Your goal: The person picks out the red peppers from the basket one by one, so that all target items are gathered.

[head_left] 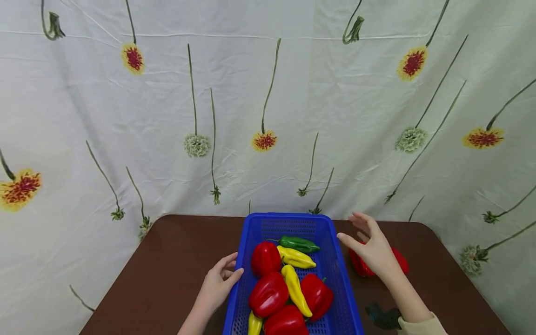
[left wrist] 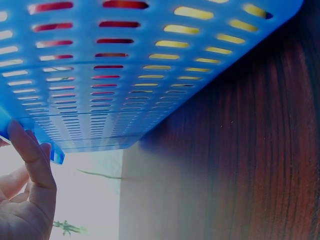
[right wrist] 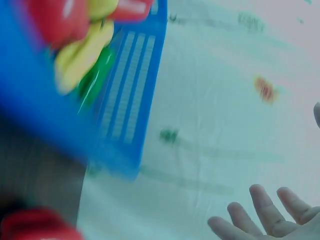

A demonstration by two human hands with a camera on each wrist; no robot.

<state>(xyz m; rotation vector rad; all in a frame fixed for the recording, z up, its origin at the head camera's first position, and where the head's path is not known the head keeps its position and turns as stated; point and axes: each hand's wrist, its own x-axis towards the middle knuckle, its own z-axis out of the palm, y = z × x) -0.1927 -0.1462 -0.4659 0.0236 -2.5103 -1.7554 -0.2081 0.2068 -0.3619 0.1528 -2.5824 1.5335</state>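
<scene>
— Leftmost entry?
— Left hand [head_left: 217,284]: pinched the left edge of a rectangular blue perforated-plastic basket [head_left: 289,225], mid-table, holding glossy red, yellow and green peppers [head_left: 268,295].
— Handling?
— Probably stiff, moderately laden; opposite long edges seemed the soundest hold.
— Rightmost?
— Right hand [head_left: 374,246]: fingers spread, held nothing, near a loose, glossy red bell pepper [head_left: 399,260].

Spreads below as a dark brown table [head_left: 167,270], rounded at the far corners, grained like wood. Hangs behind as a pale, creased cloth [head_left: 335,93], printed with long-stemmed red-and-yellow flowers [head_left: 264,140] and round whitish-green blooms [head_left: 197,145], heads down.
</scene>
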